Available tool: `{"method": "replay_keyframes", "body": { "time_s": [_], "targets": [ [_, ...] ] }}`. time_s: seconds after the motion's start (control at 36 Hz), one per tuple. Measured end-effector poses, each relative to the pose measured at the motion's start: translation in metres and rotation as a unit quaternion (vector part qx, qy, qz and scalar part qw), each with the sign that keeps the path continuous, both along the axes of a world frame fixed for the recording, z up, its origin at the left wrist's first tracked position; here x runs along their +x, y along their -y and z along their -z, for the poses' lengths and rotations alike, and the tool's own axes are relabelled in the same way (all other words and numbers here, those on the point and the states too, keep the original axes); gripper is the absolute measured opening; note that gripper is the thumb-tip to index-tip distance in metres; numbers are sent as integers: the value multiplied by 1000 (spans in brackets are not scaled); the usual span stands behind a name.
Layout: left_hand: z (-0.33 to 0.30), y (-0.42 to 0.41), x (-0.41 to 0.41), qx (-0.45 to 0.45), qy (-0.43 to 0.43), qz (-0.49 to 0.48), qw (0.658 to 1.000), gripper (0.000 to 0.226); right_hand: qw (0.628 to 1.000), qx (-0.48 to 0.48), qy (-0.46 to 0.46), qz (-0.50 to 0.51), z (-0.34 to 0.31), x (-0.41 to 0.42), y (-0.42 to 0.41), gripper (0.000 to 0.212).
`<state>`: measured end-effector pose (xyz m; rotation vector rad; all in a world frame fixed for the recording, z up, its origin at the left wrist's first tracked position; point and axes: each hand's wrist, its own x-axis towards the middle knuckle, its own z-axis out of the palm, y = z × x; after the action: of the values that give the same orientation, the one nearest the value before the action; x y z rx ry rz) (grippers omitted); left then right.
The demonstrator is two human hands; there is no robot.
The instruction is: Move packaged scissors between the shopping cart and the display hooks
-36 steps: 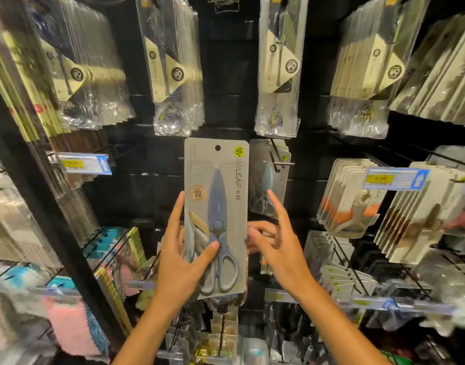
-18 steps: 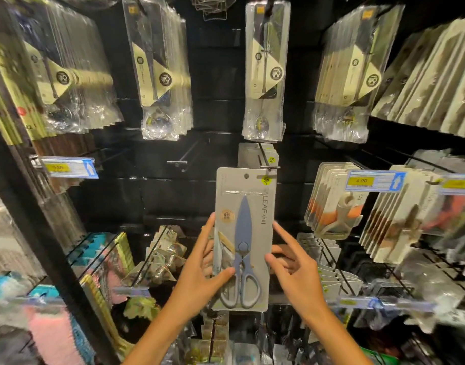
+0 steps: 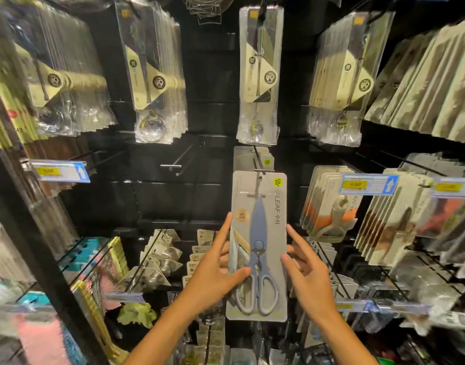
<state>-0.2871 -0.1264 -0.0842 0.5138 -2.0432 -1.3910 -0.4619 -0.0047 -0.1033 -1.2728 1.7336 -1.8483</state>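
A grey card with blue-grey packaged scissors (image 3: 260, 206) stands upright in front of the black display wall. Its top hole sits at the tip of a display hook (image 3: 263, 170), where more of the same scissor packs (image 3: 248, 156) hang behind. My left hand (image 3: 215, 272) grips the card's left edge, thumb across its front. My right hand (image 3: 305, 272) touches the right edge with its fingers spread and straight. No shopping cart is in view.
An empty hook (image 3: 177, 164) juts out left of the scissors. Clear packs of utensils (image 3: 260, 75) hang on the row above. Peeler packs (image 3: 328, 204) and price tags (image 3: 368, 184) are on the right, and small packaged goods (image 3: 160, 256) fill the hooks below.
Both hands carried the scissor pack rightward, from near the empty hook to the hook holding the same packs. Its top hole now meets that hook's tip.
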Motion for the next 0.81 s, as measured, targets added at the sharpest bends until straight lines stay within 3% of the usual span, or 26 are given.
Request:
{"method": "replay_keyframes", "body": {
  "time_s": [0.36,0.53,0.81],
  "targets": [
    [-10,41,-31,3,78,-8,997,103,988,126,-60,-62,5,-31,50,74],
    [-17,71,-60,20,132,-30,991,108,986,141,-67,-64,-3,-48,82,83],
    [-26,87,-81,18,119,-49,991,111,985,97,-112,-92,-17,-54,109,89]
  ]
}}
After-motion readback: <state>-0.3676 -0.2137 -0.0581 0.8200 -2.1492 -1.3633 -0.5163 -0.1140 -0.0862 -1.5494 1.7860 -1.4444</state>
